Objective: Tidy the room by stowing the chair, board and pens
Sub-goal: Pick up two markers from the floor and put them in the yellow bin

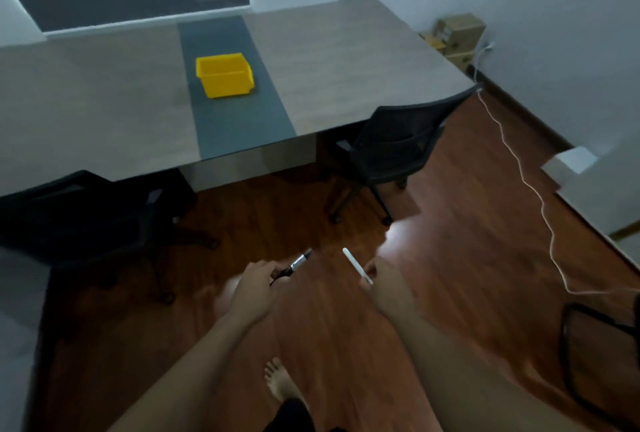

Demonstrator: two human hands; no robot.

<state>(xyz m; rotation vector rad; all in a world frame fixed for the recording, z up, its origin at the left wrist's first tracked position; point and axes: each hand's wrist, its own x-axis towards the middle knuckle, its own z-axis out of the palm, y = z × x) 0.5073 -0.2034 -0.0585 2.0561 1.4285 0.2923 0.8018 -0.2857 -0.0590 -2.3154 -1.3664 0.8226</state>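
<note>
Hands (256, 284) grip slim pens (356, 265).

Long wooden table (104, 102) with grey centre strip, yellow bin (225, 75) standing on the strip

Two bare forearms, no sleeves, watch or rings visible, end in the left hand (254, 288) at 11 o'clock and the right hand (388, 281) at 1 o'clock of a bare foot (278, 381), unshod, above a dark garment (289, 416) at the 6 o'clock edge.
</note>
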